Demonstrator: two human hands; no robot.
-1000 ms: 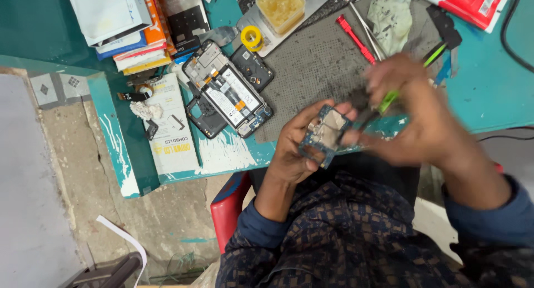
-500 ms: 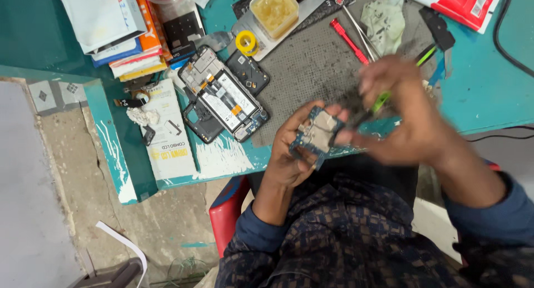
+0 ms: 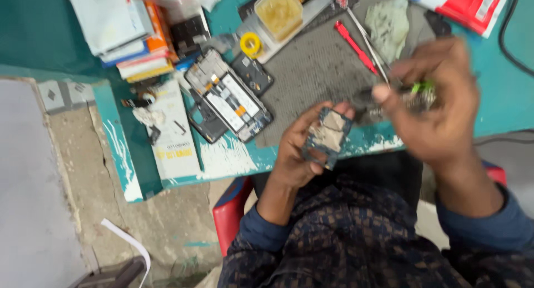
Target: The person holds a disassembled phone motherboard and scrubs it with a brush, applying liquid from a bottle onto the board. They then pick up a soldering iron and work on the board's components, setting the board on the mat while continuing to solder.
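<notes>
Holding a small circuit board (image 3: 328,137) in your left hand (image 3: 303,152), you have it pinched between thumb and fingers, tilted up just off the near edge of the teal table (image 3: 500,93). Your right hand (image 3: 436,107) sits to the right of the board, apart from it, fingers curled together around a green-tipped tool (image 3: 421,88); the hand is blurred, so you cannot tell exactly how the fingertips grip it. Left of your hands, an opened phone (image 3: 231,96) lies face down on the table with its insides showing, 1 dark cover (image 3: 207,124) partly under it. Farther away, a grey work mat (image 3: 320,71) carries a red-handled tool (image 3: 356,46), and a yellow tape roll (image 3: 251,44) lies beside a clear tub (image 3: 280,11) of yellowish stuff. A stack of boxes (image 3: 130,38) stands at the far left
</notes>
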